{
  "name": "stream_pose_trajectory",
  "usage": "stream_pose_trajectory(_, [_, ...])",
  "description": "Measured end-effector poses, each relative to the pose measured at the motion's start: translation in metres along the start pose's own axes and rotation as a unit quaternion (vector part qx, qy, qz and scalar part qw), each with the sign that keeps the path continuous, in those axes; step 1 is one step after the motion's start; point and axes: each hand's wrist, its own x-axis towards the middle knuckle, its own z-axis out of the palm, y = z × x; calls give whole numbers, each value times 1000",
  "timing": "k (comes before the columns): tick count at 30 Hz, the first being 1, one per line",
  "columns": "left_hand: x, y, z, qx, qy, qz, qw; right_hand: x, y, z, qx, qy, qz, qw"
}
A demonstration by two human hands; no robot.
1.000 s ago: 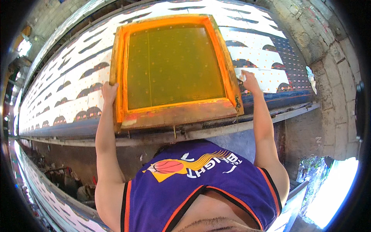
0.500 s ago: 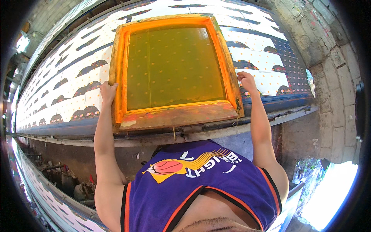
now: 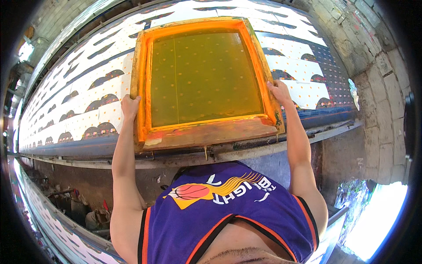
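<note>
A wooden screen-printing frame (image 3: 211, 136) lies on the long table in front of me. Orange ink coats its inner edges, and small pale dots cover its olive-green mesh (image 3: 206, 77). My left hand (image 3: 130, 106) grips the frame's left side near its lower half, thumb on top. My right hand (image 3: 280, 91) grips the right side, fingers closed over the rail. Beneath and beside the frame are white cut fabric pieces (image 3: 303, 92) with orange dots. The fabric directly under the frame is mostly hidden.
More white pieces (image 3: 48, 119) run along the printing table to the left, with dark curved gaps between them. A metal rail (image 3: 246, 147) edges the table's near side. A small pale cloth (image 3: 353, 91) hangs at its right end, near a block wall (image 3: 387, 105).
The frame has shifted slightly to the right, and my left hand has moved right with it. My right hand has closed onto the frame's right side.
</note>
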Motion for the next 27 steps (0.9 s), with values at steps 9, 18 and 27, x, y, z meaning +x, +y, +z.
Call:
stream_pose_trajectory(9, [-2,-2,10,7,12,3,1000,1,-7,-12,-7,-20,29,999])
stream_pose_trajectory(18, [-1,-6,20,27,-11,-15,999,4,2,0,-45,-24,17,999])
stream_pose_trajectory(27, [-6,2,12,-3,-40,-12,999,-31,-48,11,-165,120,-141,969])
